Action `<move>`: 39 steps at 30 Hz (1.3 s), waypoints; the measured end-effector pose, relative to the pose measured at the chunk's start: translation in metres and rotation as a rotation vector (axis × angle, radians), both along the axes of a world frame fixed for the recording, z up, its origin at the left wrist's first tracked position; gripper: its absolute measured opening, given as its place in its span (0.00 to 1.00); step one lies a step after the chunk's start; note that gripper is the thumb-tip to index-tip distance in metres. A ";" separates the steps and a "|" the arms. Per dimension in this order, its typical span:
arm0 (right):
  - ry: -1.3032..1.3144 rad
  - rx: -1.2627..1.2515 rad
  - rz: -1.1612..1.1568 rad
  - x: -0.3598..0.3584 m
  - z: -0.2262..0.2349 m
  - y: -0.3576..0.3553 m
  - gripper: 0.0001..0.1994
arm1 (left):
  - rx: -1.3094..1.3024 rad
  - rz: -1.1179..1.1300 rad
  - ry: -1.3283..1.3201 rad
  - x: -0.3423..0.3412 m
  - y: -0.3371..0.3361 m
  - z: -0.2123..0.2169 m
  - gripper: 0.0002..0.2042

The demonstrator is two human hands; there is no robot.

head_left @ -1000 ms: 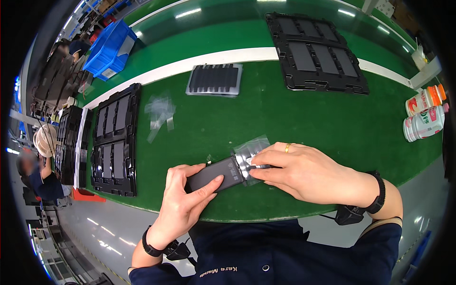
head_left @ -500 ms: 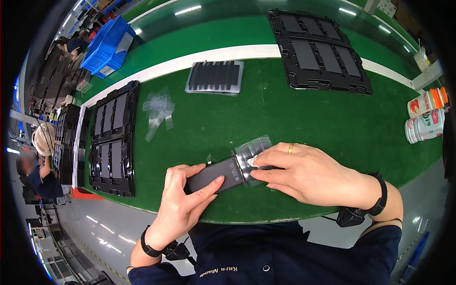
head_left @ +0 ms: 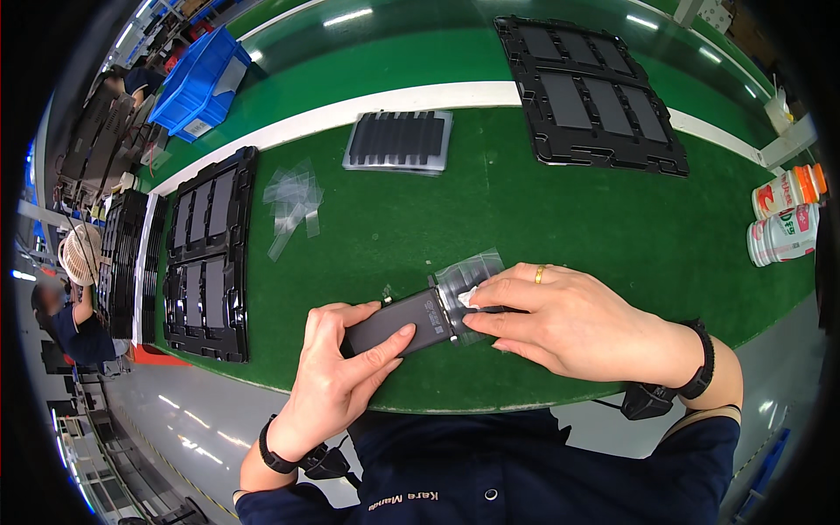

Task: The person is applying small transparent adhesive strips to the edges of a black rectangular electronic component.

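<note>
A flat, dark grey phone-type battery (head_left: 407,322) lies at a slant near the front edge of the green table. Around its left end, my left hand (head_left: 337,359) is closed, the thumb pressing on its top face. A clear plastic film (head_left: 472,265) lies at the battery's right end. My right hand (head_left: 560,319) pinches a small crumpled white wipe (head_left: 466,297) between thumb and fingers, over the film beside the battery's end. Those fingers partly hide the film and the strip under them.
Black trays with grey rectangles stand at left (head_left: 207,254) and far right (head_left: 595,96). Loose clear film strips (head_left: 293,206) and a stack of black-striped sheets (head_left: 398,140) lie beyond my hands. At right are two bottles (head_left: 783,234); a blue crate (head_left: 199,83) sits far left. Another person (head_left: 79,328) is at left.
Hardly anything differs. The battery and both hands keep their grip and place, with only a very slight shift of the whole view.
</note>
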State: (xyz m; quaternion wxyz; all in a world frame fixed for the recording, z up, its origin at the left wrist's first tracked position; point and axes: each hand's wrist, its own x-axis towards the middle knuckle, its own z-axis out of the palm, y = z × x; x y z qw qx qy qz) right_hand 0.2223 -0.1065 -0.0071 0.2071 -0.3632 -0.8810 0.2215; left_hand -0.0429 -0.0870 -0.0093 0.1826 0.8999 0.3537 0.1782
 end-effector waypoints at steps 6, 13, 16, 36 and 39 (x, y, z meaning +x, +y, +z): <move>-0.079 0.050 -0.015 -0.005 -0.002 -0.001 0.20 | -0.001 0.000 0.007 0.000 0.000 0.000 0.23; -0.112 0.053 0.019 -0.005 0.000 -0.002 0.20 | -0.001 -0.013 0.018 0.000 0.000 0.002 0.22; -0.109 0.041 0.018 -0.004 -0.001 -0.001 0.20 | -0.012 -0.012 0.027 0.001 0.000 0.003 0.22; -0.065 0.023 -0.005 -0.003 0.001 0.002 0.17 | -0.050 -0.032 0.050 0.005 0.002 0.017 0.20; 0.251 0.014 -0.136 -0.005 0.000 0.010 0.09 | 0.024 -0.023 0.024 0.001 0.003 0.018 0.20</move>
